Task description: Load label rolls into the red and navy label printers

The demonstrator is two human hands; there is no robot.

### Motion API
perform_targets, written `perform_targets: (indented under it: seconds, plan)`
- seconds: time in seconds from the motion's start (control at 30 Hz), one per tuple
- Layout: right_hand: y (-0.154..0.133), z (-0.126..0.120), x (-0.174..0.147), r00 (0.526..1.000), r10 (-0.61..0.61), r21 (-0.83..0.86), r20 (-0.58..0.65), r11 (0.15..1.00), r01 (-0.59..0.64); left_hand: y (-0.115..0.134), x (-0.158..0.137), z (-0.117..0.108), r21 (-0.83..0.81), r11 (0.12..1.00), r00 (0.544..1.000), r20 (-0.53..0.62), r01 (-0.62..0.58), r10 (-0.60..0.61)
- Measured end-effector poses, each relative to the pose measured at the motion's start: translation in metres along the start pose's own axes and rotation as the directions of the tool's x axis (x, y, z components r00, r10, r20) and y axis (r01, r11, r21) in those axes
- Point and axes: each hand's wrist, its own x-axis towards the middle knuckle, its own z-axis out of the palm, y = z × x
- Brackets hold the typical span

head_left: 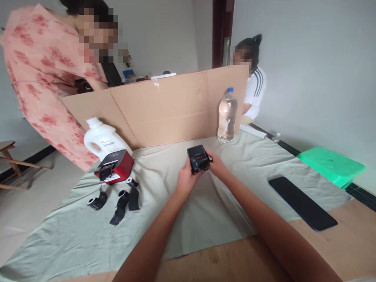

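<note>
Both my hands hold a small black boxy device (197, 158) above the cloth, with a glossy strip across its front; its exact kind is unclear. My left hand (188, 176) grips its left and lower side. At its right edge, my right hand (215, 161) has its fingers closed round it, partly hidden behind it. To the left stands a red and black printer-like machine (125, 167) with dark material at its front opening. Three black ribbon rolls lie before it: one loose roll (95, 201), one long unrolled piece (120, 207) and one short piece (134, 197).
A cardboard sheet (173, 109) stands upright across the table's back. A white jug (102, 137) and a water bottle (227, 117) stand before it. A flat black slab (302, 203) lies at right, near a green container (331, 163). Two people are beyond the cardboard.
</note>
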Motion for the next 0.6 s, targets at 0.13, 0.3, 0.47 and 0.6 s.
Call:
perform_targets:
  seconds: [0.13,0.3,0.47,0.6]
  plan:
    - [0.03,-0.077,0.028,0.943,0.051,-0.02,-0.33,0.998,-0.061,0.059,0.059,0.078,-0.101,0.991,0.996,0.022,-0.086,0.089]
    - [0.067,-0.127,0.026,0.822,0.19,-0.011,-0.537,0.972,-0.233,0.079,0.091,0.15,-0.156,0.979,0.982,0.112,-0.134,0.153]
    - [0.094,-0.136,0.023,0.816,0.247,-0.023,-0.523,0.953,-0.303,0.071,0.102,0.169,-0.018,0.989,0.973,0.176,-0.145,0.146]
    - [0.108,-0.137,0.025,0.841,0.259,-0.077,-0.475,0.94,-0.333,0.066,0.108,0.171,0.115,0.988,0.973,0.219,-0.099,0.072]
